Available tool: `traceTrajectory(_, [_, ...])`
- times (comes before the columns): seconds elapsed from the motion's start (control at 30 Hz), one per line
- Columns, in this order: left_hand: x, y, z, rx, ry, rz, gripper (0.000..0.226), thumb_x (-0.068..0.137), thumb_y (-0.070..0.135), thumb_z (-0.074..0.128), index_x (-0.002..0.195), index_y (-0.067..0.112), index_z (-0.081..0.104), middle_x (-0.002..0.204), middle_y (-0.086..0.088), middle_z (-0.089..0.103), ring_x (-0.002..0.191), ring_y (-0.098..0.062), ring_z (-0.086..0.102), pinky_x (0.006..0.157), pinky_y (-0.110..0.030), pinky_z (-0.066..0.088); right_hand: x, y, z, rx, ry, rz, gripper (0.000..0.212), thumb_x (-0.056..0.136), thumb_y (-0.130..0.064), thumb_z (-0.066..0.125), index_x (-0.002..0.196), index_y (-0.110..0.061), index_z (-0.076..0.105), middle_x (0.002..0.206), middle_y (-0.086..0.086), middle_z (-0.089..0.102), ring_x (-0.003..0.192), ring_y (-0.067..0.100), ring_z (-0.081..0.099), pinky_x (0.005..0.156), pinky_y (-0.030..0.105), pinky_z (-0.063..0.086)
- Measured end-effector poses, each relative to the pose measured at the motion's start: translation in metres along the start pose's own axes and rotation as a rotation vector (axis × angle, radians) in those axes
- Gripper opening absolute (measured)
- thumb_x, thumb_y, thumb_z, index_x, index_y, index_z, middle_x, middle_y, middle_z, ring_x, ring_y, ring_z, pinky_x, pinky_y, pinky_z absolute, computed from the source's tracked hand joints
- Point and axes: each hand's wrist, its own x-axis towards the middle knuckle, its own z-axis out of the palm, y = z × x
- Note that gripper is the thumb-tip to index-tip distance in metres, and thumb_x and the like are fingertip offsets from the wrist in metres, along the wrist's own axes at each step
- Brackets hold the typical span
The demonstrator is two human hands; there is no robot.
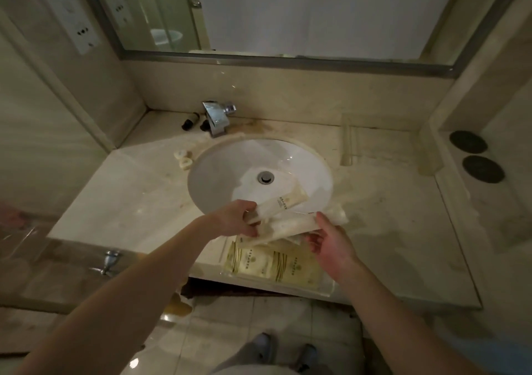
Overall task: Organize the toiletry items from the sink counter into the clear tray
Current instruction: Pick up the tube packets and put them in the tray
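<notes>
My left hand (pixel 234 220) grips the near end of a long cream toiletry packet (pixel 280 202) that juts out over the sink bowl. My right hand (pixel 328 240) pinches a second cream packet (pixel 290 225) lying crosswise just below the first. Both hands hover above the clear tray (pixel 226 255) at the counter's front edge, which holds yellowish-green printed sachets (pixel 270 263). Two small round soaps (pixel 184 158) lie left of the sink. Two dark-capped small bottles (pixel 191 121) lie beside the faucet.
The white sink bowl (pixel 224 173) with its drain fills the counter's middle. A chrome faucet (pixel 217 115) stands behind it. A second clear tray (pixel 349 140) sits at the back right. Two dark round coasters (pixel 475 155) lie on the right ledge. A mirror is above.
</notes>
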Motion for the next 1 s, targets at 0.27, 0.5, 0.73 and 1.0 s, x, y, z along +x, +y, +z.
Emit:
traceTrajectory(0.27, [0.023, -0.029, -0.009, 0.179, -0.216, -0.028, 0.026, 0.076, 0.014, 0.071, 0.078, 0.022, 0.047, 0.083, 0.004, 0.045, 0.072, -0.015, 0.047, 0.064, -0.028, 0.041, 0.014, 0.019, -0.011, -0.498, 0.194, -0.083, 0.011, 0.084, -0.004, 0.063, 0.089, -0.004, 0.054, 0.094, 0.021, 0.064, 0.07, 0.025, 0.063, 0.059, 0.033, 0.056])
traceTrajectory(0.5, [0.02, -0.026, -0.001, 0.439, -0.333, 0.071, 0.058, 0.085, 0.033, 0.06, 0.137, 0.017, 0.041, 0.139, -0.002, 0.033, 0.128, -0.026, 0.039, 0.108, -0.04, 0.035, 0.027, 0.042, -0.011, -0.645, 0.281, -0.017, 0.014, 0.082, -0.003, 0.067, 0.083, -0.008, 0.054, 0.095, 0.01, 0.056, 0.085, 0.031, 0.066, 0.07, 0.043, 0.061])
traceTrajectory(0.73, [0.022, -0.036, 0.021, 0.451, -0.44, 0.19, 0.019, 0.088, 0.028, 0.042, 0.071, 0.023, 0.049, 0.075, 0.005, 0.049, 0.078, -0.019, 0.048, 0.07, -0.03, 0.037, 0.025, 0.03, -0.01, -1.156, 0.308, -0.101, 0.011, 0.091, -0.019, 0.052, 0.085, -0.017, 0.061, 0.086, 0.007, 0.067, 0.063, 0.021, 0.068, 0.049, 0.028, 0.055])
traceTrajectory(1.0, [0.025, -0.035, 0.04, 0.386, -0.374, 0.294, 0.021, 0.086, 0.015, 0.048, 0.103, 0.024, 0.054, 0.08, 0.008, 0.056, 0.075, -0.017, 0.055, 0.066, -0.028, 0.046, 0.021, 0.029, -0.012, -1.623, 0.341, -0.346, 0.022, 0.093, -0.03, 0.049, 0.107, -0.017, 0.058, 0.108, 0.008, 0.06, 0.091, 0.025, 0.059, 0.076, 0.035, 0.051])
